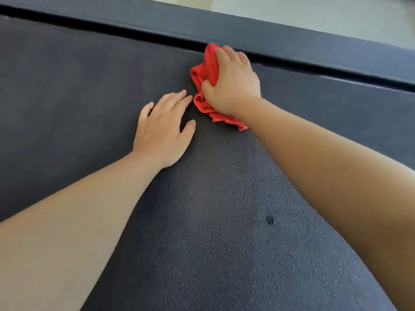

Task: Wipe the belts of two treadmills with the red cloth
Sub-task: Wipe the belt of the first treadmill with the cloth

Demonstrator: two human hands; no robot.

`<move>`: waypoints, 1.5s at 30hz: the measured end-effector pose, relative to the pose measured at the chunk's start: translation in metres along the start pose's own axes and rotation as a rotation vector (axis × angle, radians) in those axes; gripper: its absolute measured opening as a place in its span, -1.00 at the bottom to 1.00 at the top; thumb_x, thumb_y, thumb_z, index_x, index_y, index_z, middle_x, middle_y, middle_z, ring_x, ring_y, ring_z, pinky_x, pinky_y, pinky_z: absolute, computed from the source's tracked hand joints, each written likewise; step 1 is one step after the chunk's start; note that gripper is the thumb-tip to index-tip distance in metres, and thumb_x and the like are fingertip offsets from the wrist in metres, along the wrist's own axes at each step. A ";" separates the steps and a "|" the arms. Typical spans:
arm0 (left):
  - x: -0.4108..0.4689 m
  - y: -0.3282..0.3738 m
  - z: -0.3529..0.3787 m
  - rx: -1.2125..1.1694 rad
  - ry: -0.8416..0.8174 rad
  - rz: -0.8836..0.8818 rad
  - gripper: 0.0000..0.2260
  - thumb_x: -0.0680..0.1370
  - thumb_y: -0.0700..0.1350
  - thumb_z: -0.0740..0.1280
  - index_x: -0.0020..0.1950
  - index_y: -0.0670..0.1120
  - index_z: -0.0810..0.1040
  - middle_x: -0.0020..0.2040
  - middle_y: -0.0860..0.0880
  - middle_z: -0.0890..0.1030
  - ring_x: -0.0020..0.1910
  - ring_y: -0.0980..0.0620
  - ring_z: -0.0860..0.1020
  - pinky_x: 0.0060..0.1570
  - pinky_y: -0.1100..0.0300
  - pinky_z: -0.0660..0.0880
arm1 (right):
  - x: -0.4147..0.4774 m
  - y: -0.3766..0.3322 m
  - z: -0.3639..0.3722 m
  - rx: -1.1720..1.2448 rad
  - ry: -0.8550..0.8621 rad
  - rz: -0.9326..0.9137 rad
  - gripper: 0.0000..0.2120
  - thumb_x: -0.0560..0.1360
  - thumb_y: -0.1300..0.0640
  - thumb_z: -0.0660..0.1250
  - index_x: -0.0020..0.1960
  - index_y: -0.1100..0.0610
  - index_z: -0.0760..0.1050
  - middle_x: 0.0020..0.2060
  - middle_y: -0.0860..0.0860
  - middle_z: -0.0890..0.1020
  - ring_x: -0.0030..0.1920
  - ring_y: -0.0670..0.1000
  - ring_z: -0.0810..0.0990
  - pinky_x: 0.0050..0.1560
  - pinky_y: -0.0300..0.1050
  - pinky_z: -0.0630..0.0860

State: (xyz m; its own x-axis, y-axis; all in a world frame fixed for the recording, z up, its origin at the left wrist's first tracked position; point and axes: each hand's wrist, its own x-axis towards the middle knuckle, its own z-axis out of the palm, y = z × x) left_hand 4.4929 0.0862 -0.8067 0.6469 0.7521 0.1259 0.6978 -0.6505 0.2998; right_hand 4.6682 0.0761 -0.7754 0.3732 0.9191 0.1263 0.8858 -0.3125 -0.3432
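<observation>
Right now the right hand point(233, 84) has its fingers point(226, 53) clamped on the red cloth point(205, 72) at the belt's point(202, 221) far edge w/ left hand point(162, 131) flat, fingers apart, so cloth could snag in the gap by the side rail point(292, 39).

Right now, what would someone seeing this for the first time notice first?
The red cloth, bunched under the right hand at the far edge of the dark treadmill belt, beside the side rail. The left hand lies flat on the belt just beside it.
</observation>
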 end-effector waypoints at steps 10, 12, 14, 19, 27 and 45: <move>-0.001 -0.001 -0.003 -0.023 -0.020 0.010 -0.55 0.57 0.03 0.14 0.46 -0.01 0.26 0.50 0.07 0.23 0.48 0.09 0.13 0.43 -0.04 0.03 | -0.056 -0.004 -0.016 0.009 -0.017 0.133 -0.34 0.45 -0.01 0.21 0.50 0.11 0.11 0.51 0.00 0.14 0.50 0.11 0.07 0.31 0.18 0.33; -0.001 0.000 -0.004 -0.027 -0.019 0.012 -0.55 0.57 0.03 0.14 0.46 -0.02 0.26 0.50 0.06 0.23 0.48 0.08 0.13 0.44 -0.06 0.03 | -0.105 -0.003 -0.023 0.028 -0.008 0.181 -0.33 0.46 -0.01 0.22 0.51 0.12 0.10 0.52 0.00 0.13 0.50 0.11 0.05 0.31 0.17 0.31; -0.002 0.001 -0.004 -0.031 -0.012 0.008 -0.55 0.57 0.02 0.14 0.46 -0.03 0.26 0.49 0.05 0.23 0.48 0.08 0.13 0.44 -0.07 0.03 | -0.160 -0.002 -0.030 0.031 0.020 0.218 -0.33 0.45 -0.03 0.21 0.50 0.12 0.13 0.51 0.01 0.15 0.50 0.11 0.08 0.30 0.16 0.32; -0.002 0.000 -0.001 -0.028 0.016 0.007 -0.56 0.57 0.03 0.13 0.45 -0.02 0.28 0.48 0.05 0.25 0.47 0.08 0.15 0.43 -0.07 0.03 | -0.203 0.009 -0.033 0.020 0.087 0.240 -0.34 0.42 -0.07 0.21 0.46 0.13 0.22 0.48 0.02 0.25 0.48 0.11 0.15 0.28 0.09 0.34; 0.000 -0.001 0.000 -0.005 0.023 0.007 -0.56 0.56 0.04 0.14 0.44 0.00 0.29 0.48 0.07 0.25 0.47 0.10 0.15 0.41 -0.05 0.04 | -0.100 0.030 -0.023 -0.018 0.095 0.210 -0.36 0.42 -0.03 0.23 0.46 0.11 0.21 0.47 0.01 0.25 0.47 0.09 0.14 0.28 0.10 0.36; 0.000 -0.002 -0.001 -0.019 0.023 -0.002 -0.57 0.56 0.04 0.15 0.44 0.04 0.29 0.48 0.12 0.24 0.46 0.15 0.13 0.41 0.00 0.01 | -0.077 0.032 -0.025 0.014 0.049 0.166 -0.35 0.42 -0.02 0.23 0.46 0.11 0.18 0.47 0.00 0.22 0.45 0.11 0.14 0.26 0.17 0.38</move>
State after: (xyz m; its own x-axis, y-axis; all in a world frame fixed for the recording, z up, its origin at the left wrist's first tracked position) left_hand 4.4913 0.0875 -0.8060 0.6379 0.7560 0.1469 0.6931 -0.6467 0.3184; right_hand 4.6750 -0.0106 -0.7731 0.5278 0.8419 0.1123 0.8070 -0.4558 -0.3756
